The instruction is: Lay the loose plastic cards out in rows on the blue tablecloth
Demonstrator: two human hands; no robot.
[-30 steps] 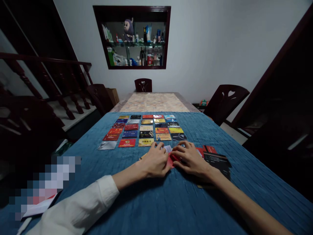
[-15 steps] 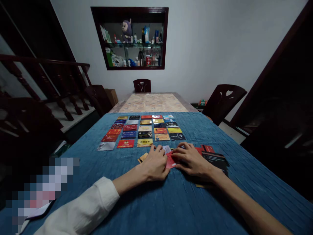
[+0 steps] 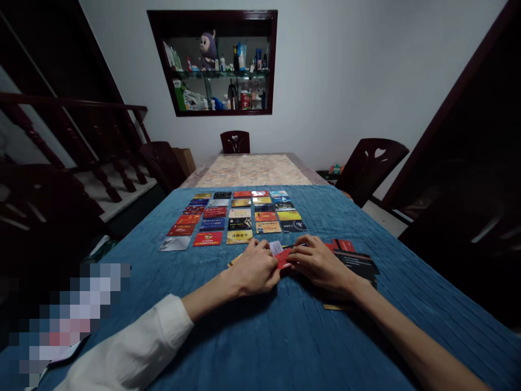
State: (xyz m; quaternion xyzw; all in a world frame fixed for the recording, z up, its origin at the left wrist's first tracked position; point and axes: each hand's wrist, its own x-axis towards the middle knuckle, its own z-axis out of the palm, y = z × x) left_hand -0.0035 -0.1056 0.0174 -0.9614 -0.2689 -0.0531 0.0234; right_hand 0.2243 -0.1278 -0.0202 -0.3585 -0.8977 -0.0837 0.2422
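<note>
Between my two hands is a red card (image 3: 284, 259), tilted up off the blue cloth. My left hand (image 3: 257, 267) has its fingers curled round the card's left end. At the right end, the bent fingers of my right hand (image 3: 316, 263) pinch the same card. A whitish card (image 3: 275, 247) lies just behind it. Part of a yellow card (image 3: 235, 261) sticks out beside my left hand. Under and beyond my right hand spreads a loose pile with a black card (image 3: 355, 263) and a red card (image 3: 344, 245); my hand hides part of it.
Several cards lie in rows farther off, among them a yellow card (image 3: 240, 237) and a red card (image 3: 207, 239). A blue cloth (image 3: 260, 336) covers the near table. A blurred, pixelated object (image 3: 69, 326) rests at the left. Chairs (image 3: 368, 168) stand around the table.
The red card has tilted, showing a narrower face than before. Both hands have shifted only slightly and stay at its ends. The view has moved a little.
</note>
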